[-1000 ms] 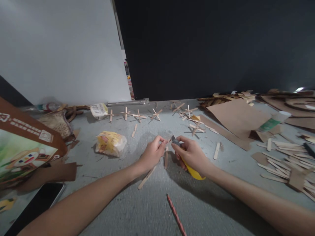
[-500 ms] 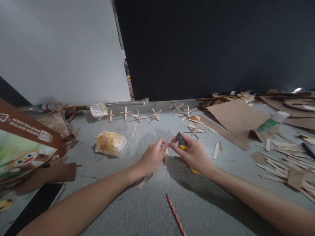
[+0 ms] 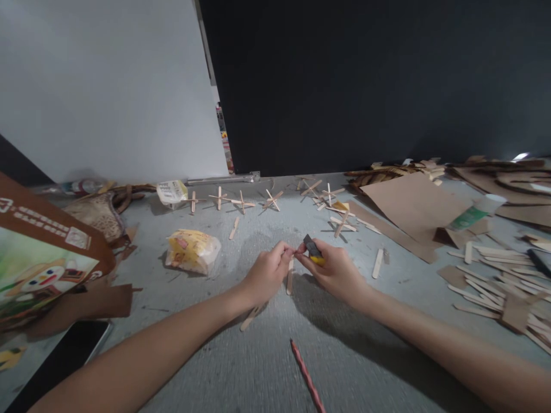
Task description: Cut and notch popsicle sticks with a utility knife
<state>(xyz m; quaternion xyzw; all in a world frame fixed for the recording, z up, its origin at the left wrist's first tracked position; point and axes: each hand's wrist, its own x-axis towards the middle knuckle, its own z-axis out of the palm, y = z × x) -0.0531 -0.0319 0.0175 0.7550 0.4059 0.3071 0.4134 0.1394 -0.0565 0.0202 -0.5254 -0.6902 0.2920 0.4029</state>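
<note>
Grey surface (image 3: 267, 367): left hand (image 3: 269, 272) pinches a small stick piece (image 3: 295, 251), right hand (image 3: 338, 272) grips a knife (image 3: 313, 250) touching it; a slip could nick fingertips.

Base: the grey rough surface (image 3: 267, 367) spreads out before me.
Middle: a pale flat wooden stick (image 3: 290, 276); a thin red pencil (image 3: 306, 376) lies nearer me.
Far edge: a row of small crossed wooden sticks (image 3: 219, 198).
My left: a crinkled yellow-white plastic packet (image 3: 193, 250); a black flat phone (image 3: 64, 358).
My right: brown cardboard sheets (image 3: 413, 203), a tipped green-white paper cup (image 3: 476, 213), a heap of loose wooden sticks (image 3: 486, 275).
</note>
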